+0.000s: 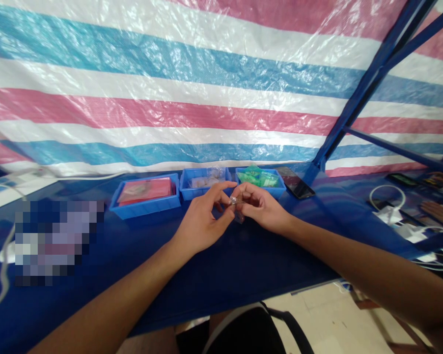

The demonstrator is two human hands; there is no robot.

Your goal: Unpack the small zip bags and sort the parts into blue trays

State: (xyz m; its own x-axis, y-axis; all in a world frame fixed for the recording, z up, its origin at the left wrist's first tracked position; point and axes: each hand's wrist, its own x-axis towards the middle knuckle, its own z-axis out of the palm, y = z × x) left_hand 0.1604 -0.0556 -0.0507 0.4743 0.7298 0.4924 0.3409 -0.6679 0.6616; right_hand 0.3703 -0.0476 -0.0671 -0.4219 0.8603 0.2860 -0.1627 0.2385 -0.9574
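My left hand (203,221) and my right hand (263,206) meet over the front of the table, both with fingers pinched on a small clear plastic packet (239,215). The packet looks crinkled and shiny; its contents are too small to make out. Just beyond my hands stands a blue bin (186,192) with clear plastic bags (207,181) in it. Behind my right hand is another blue bin (279,191), holding green packets (258,177). To the left, a third blue bin (144,210) contains flat pink-red packets (148,191).
A dark phone (298,184) lies right of the bins. White cables (387,191) and another person's hand (438,212) are at the far right, past a blue metal frame (357,93). A blurred-out item (59,241) lies left on the blue tabletop (221,285). Striped sheeting (170,113) hangs behind.
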